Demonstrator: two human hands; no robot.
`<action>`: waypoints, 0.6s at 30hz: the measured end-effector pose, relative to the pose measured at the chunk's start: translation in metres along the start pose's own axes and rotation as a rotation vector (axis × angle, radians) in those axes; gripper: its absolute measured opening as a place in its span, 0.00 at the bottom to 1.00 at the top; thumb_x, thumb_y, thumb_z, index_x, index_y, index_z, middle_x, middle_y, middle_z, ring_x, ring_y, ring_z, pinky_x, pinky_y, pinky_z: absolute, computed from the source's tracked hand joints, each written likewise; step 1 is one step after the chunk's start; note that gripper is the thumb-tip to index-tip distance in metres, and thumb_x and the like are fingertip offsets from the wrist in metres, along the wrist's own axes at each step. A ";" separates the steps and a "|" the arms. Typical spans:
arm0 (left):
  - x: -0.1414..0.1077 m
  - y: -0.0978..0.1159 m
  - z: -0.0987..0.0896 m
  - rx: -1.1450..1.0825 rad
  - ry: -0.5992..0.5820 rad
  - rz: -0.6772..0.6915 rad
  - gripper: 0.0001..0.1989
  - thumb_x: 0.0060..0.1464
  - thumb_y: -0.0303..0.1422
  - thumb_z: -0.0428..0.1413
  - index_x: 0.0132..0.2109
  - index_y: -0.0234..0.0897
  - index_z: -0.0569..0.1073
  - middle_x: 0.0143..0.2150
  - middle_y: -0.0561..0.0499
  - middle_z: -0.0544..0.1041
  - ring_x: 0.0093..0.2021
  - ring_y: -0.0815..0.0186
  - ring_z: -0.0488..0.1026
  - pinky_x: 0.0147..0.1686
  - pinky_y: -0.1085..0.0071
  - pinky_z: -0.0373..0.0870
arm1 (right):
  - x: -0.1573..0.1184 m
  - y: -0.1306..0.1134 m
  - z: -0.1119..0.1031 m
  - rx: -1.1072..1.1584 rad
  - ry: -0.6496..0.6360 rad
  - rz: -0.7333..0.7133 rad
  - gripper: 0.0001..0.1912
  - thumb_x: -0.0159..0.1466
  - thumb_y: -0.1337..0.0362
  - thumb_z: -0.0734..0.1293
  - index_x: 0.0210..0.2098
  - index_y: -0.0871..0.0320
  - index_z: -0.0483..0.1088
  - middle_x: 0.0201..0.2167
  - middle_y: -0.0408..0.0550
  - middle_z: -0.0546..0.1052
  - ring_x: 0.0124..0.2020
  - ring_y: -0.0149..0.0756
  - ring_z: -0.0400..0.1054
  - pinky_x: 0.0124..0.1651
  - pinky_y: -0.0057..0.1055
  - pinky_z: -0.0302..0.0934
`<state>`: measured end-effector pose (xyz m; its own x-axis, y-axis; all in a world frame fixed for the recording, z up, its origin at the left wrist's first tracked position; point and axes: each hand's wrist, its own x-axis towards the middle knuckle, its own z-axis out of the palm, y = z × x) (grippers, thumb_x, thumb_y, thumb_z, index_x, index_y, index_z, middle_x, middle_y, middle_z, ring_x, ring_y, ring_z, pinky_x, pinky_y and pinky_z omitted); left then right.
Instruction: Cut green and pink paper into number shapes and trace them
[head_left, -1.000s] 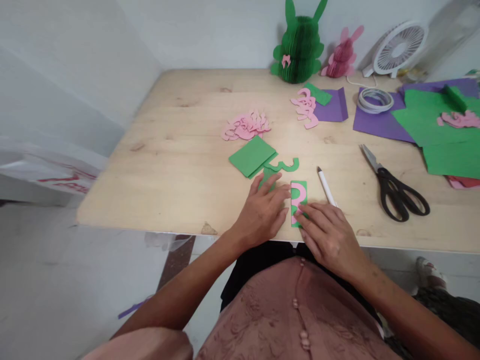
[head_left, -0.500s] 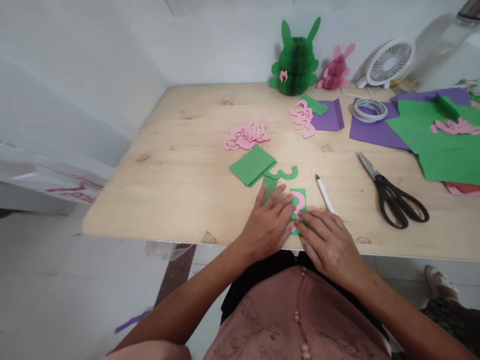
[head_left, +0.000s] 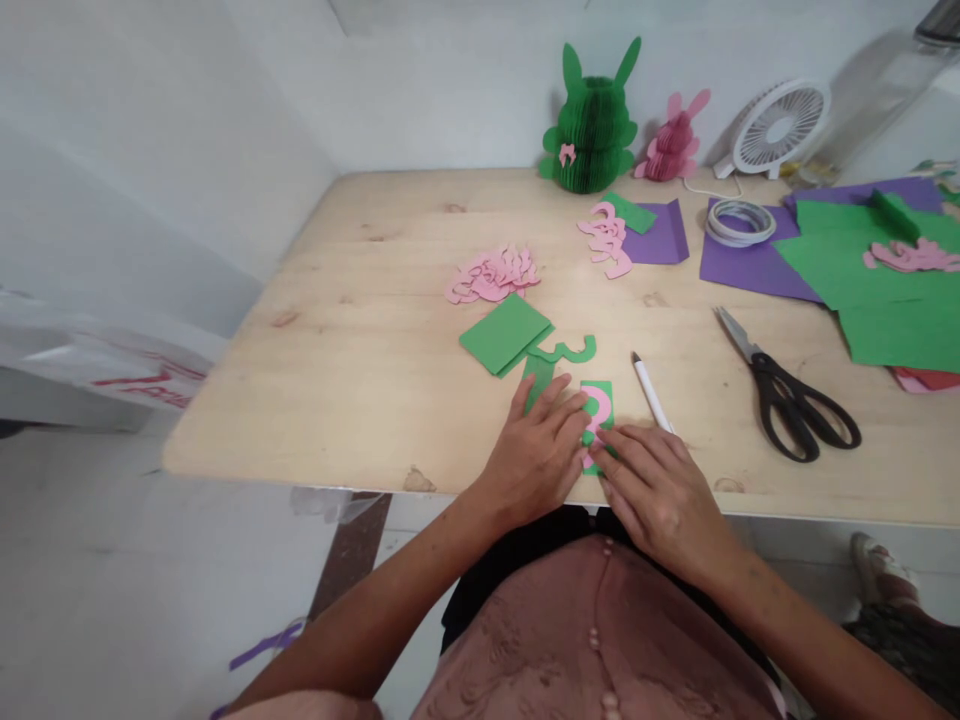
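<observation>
A pink curvy cutout (head_left: 599, 405) lies on a small green paper rectangle (head_left: 607, 389) near the table's front edge. My left hand (head_left: 534, 455) rests flat with fingers apart, its fingertips on the left side of the cutout and on a green strip (head_left: 538, 383). From the right, my right hand (head_left: 660, 490) presses its fingertips on the cutout's lower part, fingers spread a little. A green wavy cutout (head_left: 574, 349) and a folded green paper (head_left: 506, 333) lie just beyond. The white pen (head_left: 652, 392) is beside my right hand.
Black scissors (head_left: 795, 400) lie to the right. Pink cutouts (head_left: 495, 275), purple paper (head_left: 660, 233), tape rolls (head_left: 740, 222) and green sheets (head_left: 900, 290) are farther back. Green (head_left: 592, 130) and pink (head_left: 673, 148) paper figures and a fan (head_left: 780, 128) stand by the wall. A person's foot (head_left: 883, 572) shows at lower right.
</observation>
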<state>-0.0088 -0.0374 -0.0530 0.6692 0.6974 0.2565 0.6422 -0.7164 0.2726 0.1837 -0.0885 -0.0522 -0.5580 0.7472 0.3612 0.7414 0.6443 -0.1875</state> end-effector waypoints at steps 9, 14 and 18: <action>0.001 -0.001 -0.004 -0.027 -0.025 -0.006 0.14 0.60 0.31 0.46 0.50 0.34 0.70 0.61 0.45 0.69 0.68 0.53 0.52 0.66 0.48 0.40 | 0.001 -0.001 -0.001 0.023 0.002 0.020 0.17 0.64 0.70 0.63 0.52 0.61 0.71 0.49 0.57 0.76 0.52 0.48 0.66 0.52 0.48 0.61; 0.001 -0.001 -0.007 -0.029 -0.054 -0.010 0.14 0.59 0.32 0.48 0.50 0.35 0.70 0.61 0.45 0.68 0.68 0.53 0.51 0.66 0.47 0.41 | 0.001 -0.001 -0.002 0.032 -0.005 0.020 0.18 0.64 0.70 0.63 0.53 0.60 0.71 0.50 0.57 0.76 0.53 0.48 0.65 0.52 0.49 0.61; 0.000 -0.001 -0.008 -0.023 -0.051 -0.006 0.14 0.59 0.33 0.47 0.50 0.35 0.70 0.62 0.45 0.68 0.68 0.53 0.51 0.66 0.47 0.40 | 0.001 0.000 -0.002 0.033 -0.011 0.024 0.18 0.64 0.70 0.63 0.53 0.61 0.71 0.50 0.57 0.76 0.53 0.49 0.65 0.52 0.49 0.61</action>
<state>-0.0123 -0.0362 -0.0464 0.6839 0.6996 0.2072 0.6380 -0.7112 0.2952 0.1839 -0.0886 -0.0499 -0.5446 0.7638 0.3464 0.7418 0.6314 -0.2260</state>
